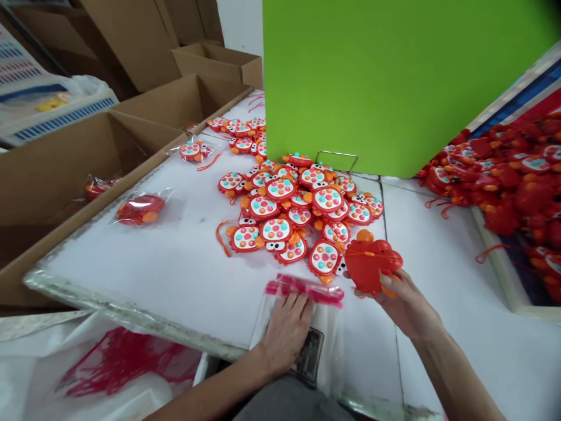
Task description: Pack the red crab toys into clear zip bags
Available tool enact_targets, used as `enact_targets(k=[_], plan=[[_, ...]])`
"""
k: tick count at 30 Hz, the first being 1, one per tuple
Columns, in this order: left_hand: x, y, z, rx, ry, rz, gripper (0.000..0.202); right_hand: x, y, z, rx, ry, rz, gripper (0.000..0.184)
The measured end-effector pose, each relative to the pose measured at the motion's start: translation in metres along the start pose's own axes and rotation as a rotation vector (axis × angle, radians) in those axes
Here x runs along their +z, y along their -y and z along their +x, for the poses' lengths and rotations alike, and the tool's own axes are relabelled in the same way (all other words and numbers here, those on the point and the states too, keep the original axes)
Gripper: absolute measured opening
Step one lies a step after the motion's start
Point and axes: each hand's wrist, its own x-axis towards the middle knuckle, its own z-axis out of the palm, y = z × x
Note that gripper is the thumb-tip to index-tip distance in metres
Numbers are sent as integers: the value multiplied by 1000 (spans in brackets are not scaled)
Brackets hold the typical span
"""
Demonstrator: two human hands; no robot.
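Note:
My right hand (409,307) grips a red crab-shaped toy (366,266) above the white table, its plain red back and orange cord facing me. On the table's front edge lie clear plastic bags (331,345) with a bright pink top strip and a dark printed panel. My left hand (288,327) is on the top bag, fingers together and bent at the pink strip; their tips are partly hidden. Just beyond both hands spreads a heap of similar toys (280,190), mostly face up, showing white faces with coloured dots and googly eyes.
A large green board (372,82) stands behind the heap. On the right, a tray (495,263) is piled with more red toys (526,193). Bagged toys (141,209) lie at the table's left edge, beside open cardboard boxes (39,169). White plastic with pink strips (127,356) hangs below.

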Motion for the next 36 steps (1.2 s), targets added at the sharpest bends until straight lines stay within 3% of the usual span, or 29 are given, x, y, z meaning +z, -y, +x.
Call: enact_targets(k=[5,8,10,14,17,22,27,31,34,36], plan=[[-8,0,0,-24,0,-38,32,19,-19,-7,72,72,63,35],[-13,6,0,89,9,-25,32,29,-33,-8,114,18,7,26],[-15,8,1,135,37,-15,30,32,-37,-6,69,-46,-134,20],[-16,7,7,123,66,-6,13,28,-30,2,-109,-109,-595,20],[-14,5,9,127,46,-5,9,26,-25,4,-130,-137,-765,28],[-16,4,6,25,32,-109,20,25,-36,-6,-71,-64,-742,31],[-23,6,-2,-31,71,-323,24,19,-40,-29,-9,-80,-807,28],[-22,9,-6,-119,48,-453,26,12,-35,-47,70,35,-881,26],[-20,10,-7,-103,6,-467,40,5,-41,-59,119,85,-914,27],[-19,10,-6,-46,3,-445,40,0,-47,-65,148,95,-928,39]])
